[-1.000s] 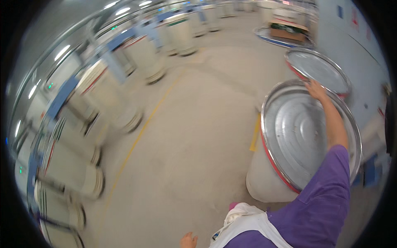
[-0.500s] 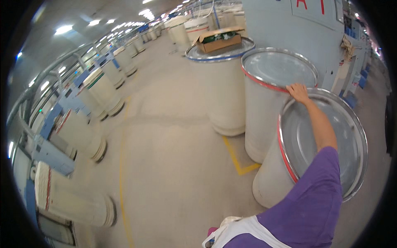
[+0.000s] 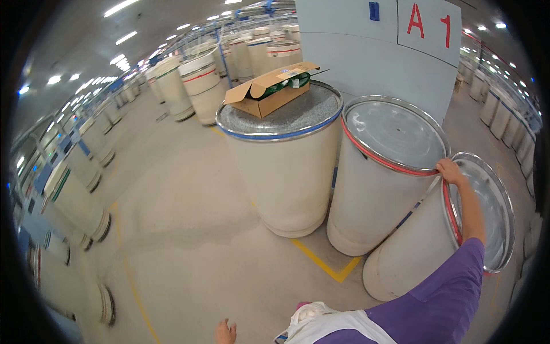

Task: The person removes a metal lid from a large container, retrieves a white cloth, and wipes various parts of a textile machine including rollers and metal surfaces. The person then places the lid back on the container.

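Observation:
My right hand (image 3: pixel 451 170) is closed over the metal rim of the nearest tall can (image 3: pixel 409 252), at the right. That can leans over, and a red band runs under its rim and a grey metal plate fills its top. The hand is also right beside the rim of the middle can (image 3: pixel 381 195), which has a red band too; whether it touches that rim I cannot tell. Low in the picture, my left hand (image 3: pixel 226 331) shows only in part, fingers apart and holding nothing, over the floor.
A blue-banded can (image 3: pixel 281 178) carries an opened cardboard box (image 3: pixel 266 105) with green contents. Behind stands a grey cabinet (image 3: pixel 355 63) with red lettering. Several cans (image 3: pixel 74 200) line the left side by machines. Yellow lines (image 3: pixel 321 264) mark the floor.
The view has swung to the right and come nearer the blue-banded can and box. My left hand has come into sight at the bottom. My right hand stays on the rim.

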The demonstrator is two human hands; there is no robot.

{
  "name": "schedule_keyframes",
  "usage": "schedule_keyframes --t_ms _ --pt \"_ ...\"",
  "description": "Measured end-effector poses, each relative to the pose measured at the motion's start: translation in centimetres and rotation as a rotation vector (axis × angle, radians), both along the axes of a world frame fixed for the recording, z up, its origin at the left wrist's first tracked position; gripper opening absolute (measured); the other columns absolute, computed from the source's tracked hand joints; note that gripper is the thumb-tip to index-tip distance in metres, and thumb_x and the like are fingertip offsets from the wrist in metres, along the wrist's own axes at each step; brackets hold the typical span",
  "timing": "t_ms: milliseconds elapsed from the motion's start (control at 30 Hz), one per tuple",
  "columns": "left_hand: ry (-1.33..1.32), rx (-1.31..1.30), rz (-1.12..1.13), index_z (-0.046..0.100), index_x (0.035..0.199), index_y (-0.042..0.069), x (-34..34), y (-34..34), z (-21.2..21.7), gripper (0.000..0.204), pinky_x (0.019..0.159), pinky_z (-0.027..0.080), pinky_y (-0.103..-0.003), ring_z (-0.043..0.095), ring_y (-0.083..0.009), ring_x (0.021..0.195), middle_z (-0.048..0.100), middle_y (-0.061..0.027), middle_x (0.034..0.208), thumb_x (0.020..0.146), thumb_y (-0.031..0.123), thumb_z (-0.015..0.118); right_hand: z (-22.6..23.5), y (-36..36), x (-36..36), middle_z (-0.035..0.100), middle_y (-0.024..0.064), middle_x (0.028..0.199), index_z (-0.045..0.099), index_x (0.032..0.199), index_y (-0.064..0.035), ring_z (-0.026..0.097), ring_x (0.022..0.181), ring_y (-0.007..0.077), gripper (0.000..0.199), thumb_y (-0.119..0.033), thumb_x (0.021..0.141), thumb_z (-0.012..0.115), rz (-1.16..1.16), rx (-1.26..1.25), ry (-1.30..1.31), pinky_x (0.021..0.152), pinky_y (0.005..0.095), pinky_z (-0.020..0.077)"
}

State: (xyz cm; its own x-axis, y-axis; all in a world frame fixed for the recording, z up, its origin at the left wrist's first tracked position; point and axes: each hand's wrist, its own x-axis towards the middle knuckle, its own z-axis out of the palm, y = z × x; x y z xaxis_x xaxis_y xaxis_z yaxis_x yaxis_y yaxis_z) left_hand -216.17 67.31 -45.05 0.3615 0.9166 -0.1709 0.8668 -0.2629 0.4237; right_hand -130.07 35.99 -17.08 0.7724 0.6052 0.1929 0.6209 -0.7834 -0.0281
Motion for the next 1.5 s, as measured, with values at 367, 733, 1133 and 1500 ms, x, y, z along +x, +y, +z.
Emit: schedule_keyframes --t_ms 367,733,1133,1500 --pt "-0.029 0.216 -0.405 0.061 0.107 0.002 12.2 47.1 3.7 0.033 0.073 0.049 -0.043 0.063 -0.0343 0.088 0.065 -0.0184 0.099 0.085 0.026 0.064 9.3 34.4 -11.4 0.06 0.0136 0.118 0.063 0.097 -0.0038 0.054 0.11 0.0326 0.014 -0.012 0.086 0.059 0.011 0.666 -0.733 0.094 0.0398 0.0422" --pt "0.163 -0.343 -0.351 0.051 0.128 0.001 11.8 81.5 -5.0 0.054 0.099 0.041 -0.045 0.05 -0.0383 0.118 0.054 -0.0249 0.126 0.091 0.04 0.055 24.3 91.5 -18.8 0.059 0.0053 0.074 0.053 0.07 -0.0052 0.058 0.077 0.0229 0.013 -0.008 0.069 0.066 0.88 0.11 -1.06 0.082 0.039 0.0461" --pt "0.002 -0.097 -0.816 0.052 0.125 -0.001 48.7 127.6 3.8 0.05 0.101 0.04 -0.045 0.049 -0.0393 0.119 0.054 -0.0245 0.125 0.09 0.035 0.056 17.7 134.0 8.7 0.068 0.0125 0.081 0.068 0.08 -0.0066 0.066 0.078 0.0286 0.017 -0.016 0.077 0.055 0.36 -0.597 -0.377 0.062 0.0394 0.0496" --pt "0.249 -0.356 -0.711 0.055 0.121 0.0 77.1 139.7 1.6 0.042 0.089 0.047 -0.044 0.057 -0.0335 0.109 0.059 -0.0209 0.119 0.091 0.03 0.057 0.7 141.8 45.2 0.068 0.0131 0.097 0.068 0.1 -0.0072 0.065 0.095 0.0295 0.026 -0.016 0.081 0.054 0.097 -0.58 0.034 0.082 0.0421 0.0497"
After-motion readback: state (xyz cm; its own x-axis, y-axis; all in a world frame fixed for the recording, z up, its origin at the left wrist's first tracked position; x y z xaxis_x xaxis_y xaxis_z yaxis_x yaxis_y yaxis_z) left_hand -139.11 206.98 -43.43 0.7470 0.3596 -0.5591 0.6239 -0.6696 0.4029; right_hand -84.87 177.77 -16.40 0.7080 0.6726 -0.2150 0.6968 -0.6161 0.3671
